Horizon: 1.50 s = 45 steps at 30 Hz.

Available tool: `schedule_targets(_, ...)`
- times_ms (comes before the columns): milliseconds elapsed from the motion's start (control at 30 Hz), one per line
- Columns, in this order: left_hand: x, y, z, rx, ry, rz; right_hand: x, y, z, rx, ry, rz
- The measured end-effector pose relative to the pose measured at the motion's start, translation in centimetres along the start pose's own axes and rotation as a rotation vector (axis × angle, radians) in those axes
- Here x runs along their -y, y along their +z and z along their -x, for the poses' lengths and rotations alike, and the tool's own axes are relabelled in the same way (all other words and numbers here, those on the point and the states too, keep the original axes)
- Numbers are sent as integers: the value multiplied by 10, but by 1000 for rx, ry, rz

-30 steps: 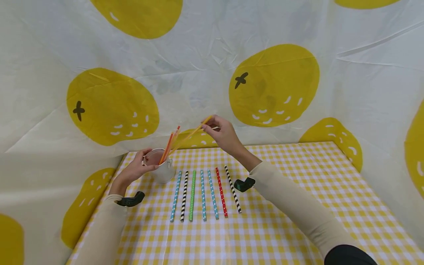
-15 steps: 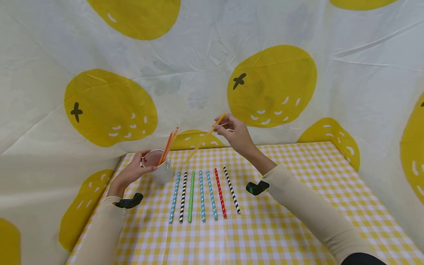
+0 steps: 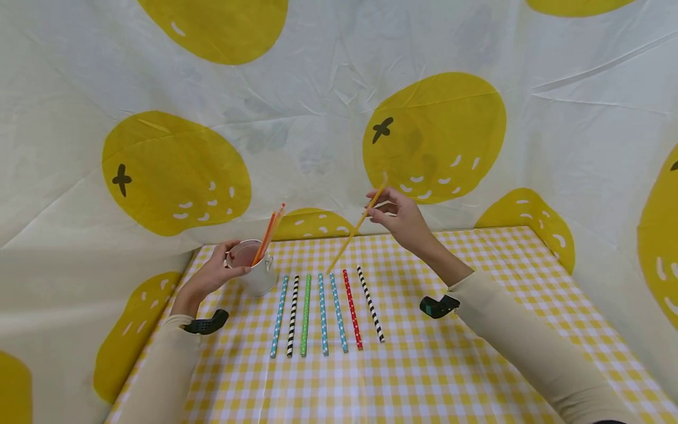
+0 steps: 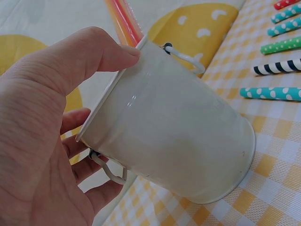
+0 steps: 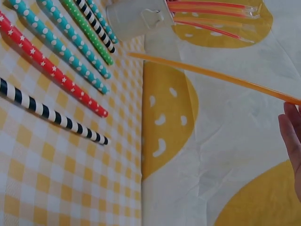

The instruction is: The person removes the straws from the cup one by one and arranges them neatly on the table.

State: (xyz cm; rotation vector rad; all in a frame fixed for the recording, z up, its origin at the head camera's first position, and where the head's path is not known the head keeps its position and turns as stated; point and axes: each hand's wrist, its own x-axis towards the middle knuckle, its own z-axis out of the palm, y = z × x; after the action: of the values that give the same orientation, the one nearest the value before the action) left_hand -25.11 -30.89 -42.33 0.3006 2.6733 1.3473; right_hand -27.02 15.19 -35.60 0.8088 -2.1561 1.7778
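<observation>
My left hand (image 3: 216,272) grips the rim of a small white metal bucket (image 4: 174,122), thumb on the near side and fingers round the far side. Orange and red translucent straws (image 3: 269,234) lean out of the bucket. Above the table my right hand (image 3: 402,219) pinches a yellow-orange straw (image 5: 211,74) near its upper end. That straw slants down to the left, its lower tip over the far ends of the paper straws in the head view. Only part of the right hand shows in the right wrist view.
Several patterned paper straws lie in a row right of the bucket: blue dotted (image 3: 279,316), green dotted (image 3: 306,315), red starred (image 3: 352,309) and black striped (image 3: 371,303). A yellow checked cloth (image 3: 450,377) covers the table. Behind hangs a fruit-print sheet (image 3: 318,135).
My right hand has carried the yellow-orange straw out of the bucket and to the right, and the straw now stands steeper. The left hand keeps its place on the bucket.
</observation>
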Motion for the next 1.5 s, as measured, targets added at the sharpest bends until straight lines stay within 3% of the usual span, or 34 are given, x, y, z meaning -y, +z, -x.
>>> schedule_targets(267,2,0,-2,-1,-5,-14,-3,-16,11,48,51,81)
schedule_targets(533,2,0,-4,-5,-5,-22,-5,-38,25,123,158,105)
schedule_targets(867,3,0,-3,0,5,3,-14,-61,36,196,342,9)
schedule_targets(1167,1,-2,-1,7,2,1,-31,-81,46,294,495,78)
schedule_targets(1500,-2,-1,-1,0,4,-6,-53,-103,58,342,548,181)
